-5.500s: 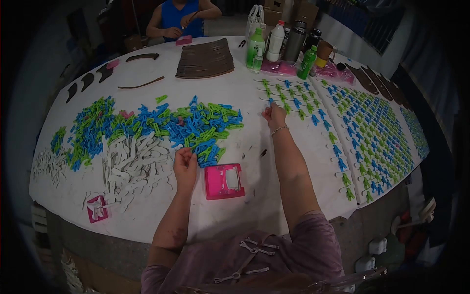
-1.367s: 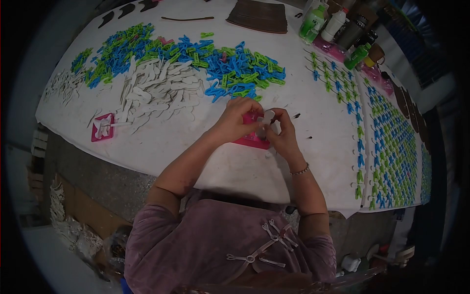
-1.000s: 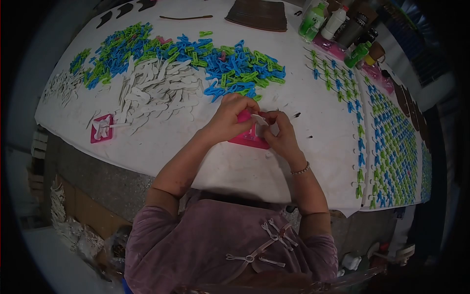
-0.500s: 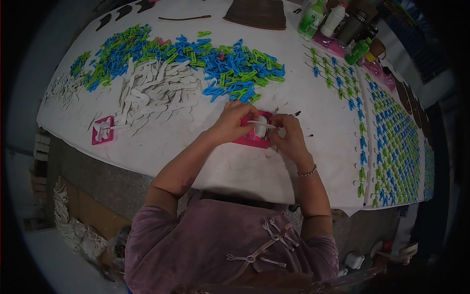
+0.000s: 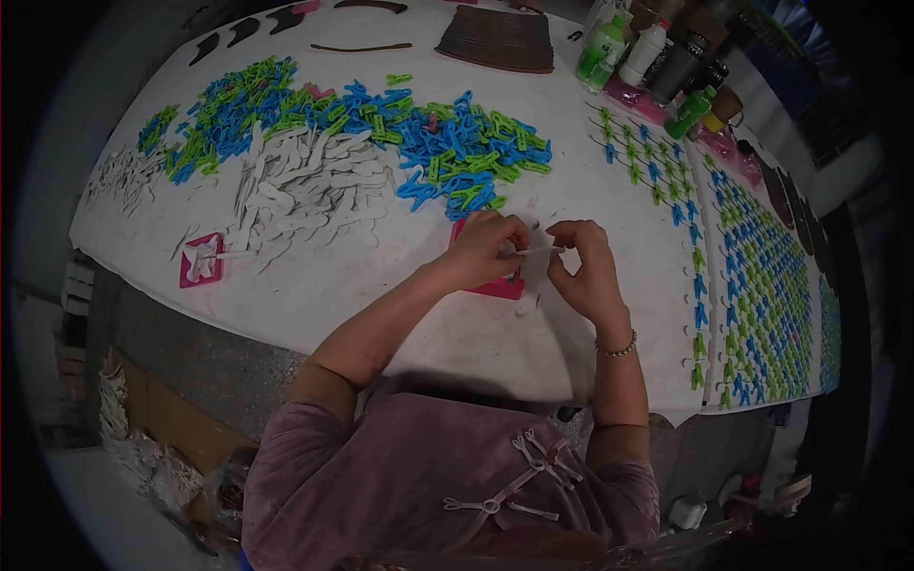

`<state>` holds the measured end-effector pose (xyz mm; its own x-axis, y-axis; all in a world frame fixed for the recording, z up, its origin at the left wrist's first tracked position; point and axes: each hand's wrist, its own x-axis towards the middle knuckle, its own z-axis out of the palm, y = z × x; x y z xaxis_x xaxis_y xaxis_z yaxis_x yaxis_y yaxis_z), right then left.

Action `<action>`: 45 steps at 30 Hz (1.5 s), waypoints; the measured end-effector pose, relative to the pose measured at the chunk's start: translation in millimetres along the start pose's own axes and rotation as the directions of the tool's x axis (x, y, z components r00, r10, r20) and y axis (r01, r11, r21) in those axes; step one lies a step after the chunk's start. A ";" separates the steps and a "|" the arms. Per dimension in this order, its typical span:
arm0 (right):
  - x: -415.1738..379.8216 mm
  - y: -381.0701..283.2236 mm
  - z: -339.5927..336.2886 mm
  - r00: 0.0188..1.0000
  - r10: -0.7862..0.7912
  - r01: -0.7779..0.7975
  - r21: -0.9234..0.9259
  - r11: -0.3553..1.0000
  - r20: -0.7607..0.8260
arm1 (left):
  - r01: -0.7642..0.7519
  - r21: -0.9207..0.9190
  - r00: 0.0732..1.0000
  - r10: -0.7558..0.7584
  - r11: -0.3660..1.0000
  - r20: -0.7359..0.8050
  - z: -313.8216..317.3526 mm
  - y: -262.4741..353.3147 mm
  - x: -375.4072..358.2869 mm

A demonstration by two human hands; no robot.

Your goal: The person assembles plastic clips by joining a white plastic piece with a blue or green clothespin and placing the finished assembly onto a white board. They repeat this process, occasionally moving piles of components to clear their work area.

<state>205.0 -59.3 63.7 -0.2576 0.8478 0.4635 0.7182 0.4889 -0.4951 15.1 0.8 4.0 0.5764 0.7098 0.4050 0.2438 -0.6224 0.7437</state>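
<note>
My left hand (image 5: pixel 481 250) pinches one end of a thin white strip (image 5: pixel 538 249) above a pink tray (image 5: pixel 497 288). The fingers of my right hand (image 5: pixel 588 268) are closed at the strip's other end, a little right of the tray. My left hand covers much of the tray. Beyond my hands lies a heap of blue and green clips (image 5: pixel 457 143). To its left is a pile of flat white strips (image 5: pixel 309 181).
A second pink tray (image 5: pixel 217 269) with white material stands at the left. Rows of clips (image 5: pixel 771 285) cover the right side. Bottles (image 5: pixel 602 52) stand at the back right. A brown ridged piece (image 5: pixel 495 40) and dark curved pieces lie along the far edge.
Both hands have shifted, the right one further right and away from the tray. The white strip has moved right with them, and more of the pink tray's front edge shows.
</note>
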 end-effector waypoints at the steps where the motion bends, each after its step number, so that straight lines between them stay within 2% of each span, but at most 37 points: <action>1: 3.5 -2.8 -1.1 1.000 -0.004 0.004 -0.004 1.000 -0.001 | -0.011 -0.004 0.999 0.011 1.000 -0.030 2.1 -0.3 0.5; 4: 15.3 -5.8 -1.4 0.999 -0.040 0.039 0.037 0.999 0.031 | 0.028 -0.077 0.991 -0.038 0.997 -0.125 3.5 -0.1 -0.6; 5: 20.6 -4.2 -1.0 0.998 0.041 -0.048 0.196 0.979 0.040 | 0.023 -0.078 0.991 -0.033 0.997 -0.130 0.6 -1.0 0.1; 6: 26.2 -1.8 -0.3 0.991 0.121 -0.135 0.348 0.928 0.061 | 0.121 -0.258 0.982 -0.154 0.959 -0.113 -3.7 -2.3 -0.2; 7: 31.3 9.0 3.5 0.991 0.121 -0.134 0.343 0.930 0.058 | 0.212 -0.427 0.961 -0.267 0.879 -0.072 -7.6 -3.5 -0.8; 8: 35.9 28.9 11.2 0.986 0.150 -0.165 0.281 0.945 0.076 | 0.205 -0.430 0.963 -0.259 0.879 -0.071 -8.5 -6.4 -2.1; 10: 44.8 63.8 31.5 0.980 0.184 -0.197 0.210 0.958 0.080 | 0.071 -0.440 0.957 -0.186 0.895 -0.224 -8.3 -13.1 -6.6; 12: 53.7 89.9 52.7 0.961 0.261 -0.259 -0.030 0.965 0.095 | 0.108 -0.431 0.961 -0.204 0.896 -0.184 -13.4 -11.9 -12.9; 13: 60.1 93.5 58.8 0.960 0.268 -0.266 -0.040 0.963 0.079 | 0.151 -0.417 0.962 -0.231 0.896 -0.148 -15.6 -11.6 -15.3; 15: 74.0 98.0 73.6 0.982 0.191 -0.188 -0.254 0.949 -0.013 | 0.150 -0.435 0.964 -0.230 0.888 -0.135 -16.5 -17.7 -19.5; 16: 81.5 99.9 79.1 0.979 0.200 -0.202 -0.267 0.942 -0.032 | 0.166 -0.449 0.960 -0.248 0.878 -0.130 -15.8 -21.4 -21.2; 18: 95.7 103.9 88.5 0.972 0.233 -0.216 -0.414 0.884 -0.008 | 0.140 -0.430 0.961 -0.227 0.892 -0.159 -14.5 -27.9 -22.8; 19: 98.6 107.2 90.8 0.970 0.243 -0.231 -0.423 0.876 -0.026 | 0.128 -0.405 0.953 -0.225 0.905 -0.201 -15.3 -28.9 -23.4; 21: 100.7 113.2 91.6 0.973 0.225 -0.175 -0.501 0.848 0.042 | 0.132 -0.406 0.955 -0.226 0.904 -0.193 -18.6 -27.9 -24.9; 22: 99.5 115.9 90.7 0.971 0.237 -0.191 -0.509 0.839 0.027 | 0.148 -0.403 0.949 -0.244 0.903 -0.198 -20.5 -26.6 -25.4; 24: 96.6 120.8 86.4 0.988 0.124 -0.058 -0.518 0.853 0.095 | 0.165 -0.455 0.950 -0.264 0.875 -0.164 -24.5 -25.0 -25.4; 28: 88.1 125.4 75.0 0.988 0.087 -0.009 -0.523 0.852 0.125 | 0.208 -0.523 0.944 -0.310 0.827 -0.115 -26.8 -23.5 -24.1; 31: 82.3 118.0 62.9 0.993 0.092 -0.049 -0.451 0.891 0.076 | 0.182 -0.540 0.940 -0.306 0.822 -0.149 -27.0 -23.7 -23.7; 33: 75.7 106.3 51.8 0.976 0.216 -0.210 -0.249 0.946 -0.004 | 0.199 -0.575 0.936 -0.328 0.793 -0.129 -30.9 -21.1 -24.1; 34: 72.8 97.7 45.4 0.978 0.211 -0.204 -0.244 0.948 0.000 | 0.216 -0.613 0.932 -0.348 0.760 -0.104 -32.6 -20.1 -24.1; 35: 69.5 88.0 39.4 0.963 0.270 -0.270 -0.153 0.951 -0.020 | 0.219 -0.610 0.928 -0.356 0.761 -0.112 -33.8 -20.4 -24.3; 36: 65.6 78.2 34.8 0.944 0.328 -0.329 -0.059 0.943 -0.028 | 0.255 -0.659 0.925 -0.377 0.707 -0.046 -35.8 -21.2 -24.7; 37: 60.5 69.7 30.9 0.948 0.318 -0.318 -0.049 0.947 -0.008 | 0.292 -0.703 0.918 -0.396 0.648 0.016 -38.1 -22.1 -26.1; 38: 54.4 61.8 27.8 0.915 0.404 -0.387 0.263 0.884 -0.013 | 0.296 -0.703 0.909 -0.418 0.647 -0.002 -39.3 -21.8 -26.7; 39: 48.6 52.7 26.2 0.872 0.489 -0.419 0.547 0.725 0.021 | 0.286 -0.723 0.914 -0.405 0.629 0.009 -39.6 -20.1 -26.0; 40: 42.8 40.7 23.8 0.879 0.473 -0.419 0.555 0.718 0.052 | 0.275 -0.742 0.919 -0.393 0.611 0.018 -40.3 -18.4 -25.7; 42: 30.7 19.2 20.5 0.866 0.498 -0.321 0.811 0.489 0.043 | 0.281 -0.750 0.907 -0.420 0.599 0.004 -43.2 -14.1 -25.7; 45: 14.1 7.2 27.9 0.898 0.435 -0.272 0.861 0.429 0.066 | 0.298 -0.717 0.917 -0.399 0.630 0.031 -44.8 -10.4 -25.9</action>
<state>188.4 -38.2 46.2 0.0384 0.9877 0.1518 -0.1785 0.1563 -0.9715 -37.3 3.6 9.7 0.4556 0.8883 0.0580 -0.2341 0.0566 0.9706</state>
